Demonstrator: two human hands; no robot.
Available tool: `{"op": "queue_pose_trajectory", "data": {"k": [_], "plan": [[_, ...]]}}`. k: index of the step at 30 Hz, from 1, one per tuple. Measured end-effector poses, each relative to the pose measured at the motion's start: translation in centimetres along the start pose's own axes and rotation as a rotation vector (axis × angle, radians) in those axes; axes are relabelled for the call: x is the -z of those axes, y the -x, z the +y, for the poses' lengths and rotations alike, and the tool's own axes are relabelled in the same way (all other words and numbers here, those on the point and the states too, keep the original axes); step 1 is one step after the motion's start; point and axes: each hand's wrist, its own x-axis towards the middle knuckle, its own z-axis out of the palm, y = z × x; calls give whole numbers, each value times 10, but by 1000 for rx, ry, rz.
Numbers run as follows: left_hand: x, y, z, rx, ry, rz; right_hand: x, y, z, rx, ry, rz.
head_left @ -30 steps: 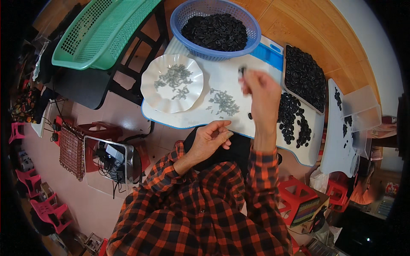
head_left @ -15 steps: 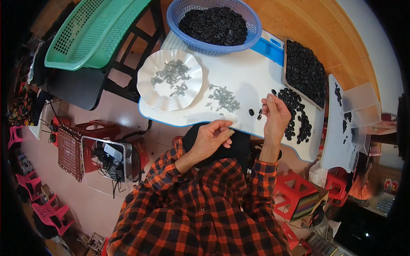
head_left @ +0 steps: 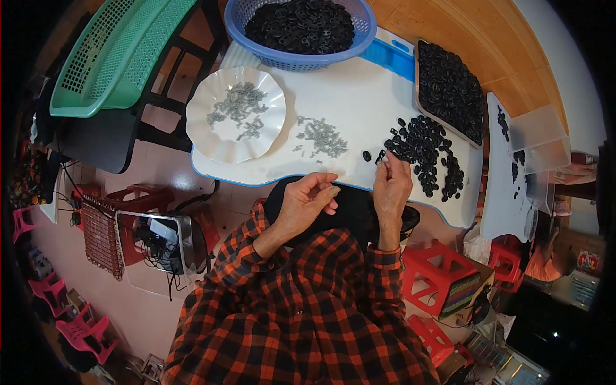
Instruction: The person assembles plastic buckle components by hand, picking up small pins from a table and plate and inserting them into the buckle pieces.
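Observation:
My left hand (head_left: pixel 309 200) is held just off the table's front edge, fingers curled in with thumb and forefinger close together. Whatever may be between them is too small to make out. To its right, my right hand (head_left: pixel 393 188) has its thumb and fingertips pinched at a small black piece with holes (head_left: pixel 380 156) at the tabletop. One black oval piece (head_left: pixel 366 156) lies just left of that. Beyond my right hand spreads a loose pile of black oval pieces (head_left: pixel 423 144). A small heap of clear greyish bits (head_left: pixel 324 138) lies beyond my left hand.
A white fluted plate (head_left: pixel 273 106) with more clear bits stands on the white table (head_left: pixel 359 96) at left. Behind are a blue basket (head_left: pixel 308 61) and a tray (head_left: pixel 418 96), both full of black pieces. A green basket (head_left: pixel 122 90) is far left; red stools (head_left: pixel 436 269) stand at right.
My right hand has come down from above the table to the small black piece, its fingertips closing there. My left hand keeps about the same curled pose. The whole view has shifted slightly.

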Motion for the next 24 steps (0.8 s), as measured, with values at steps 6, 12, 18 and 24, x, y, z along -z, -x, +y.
{"op": "queue_pose_trajectory", "data": {"k": [6,12,18,24], "plan": [[-2,0,-1,-9,-13,5,-3,4,-9,104,-69,-120],[-1,0,1,-13,-10,-5,-5,6,-16,64,-117,-108],[-1,1,3,0,-19,-2,-11,-4,-29,184,52,-114],[1,1,2,13,-24,-12,-10,-11,-30,135,43,-202]]}}
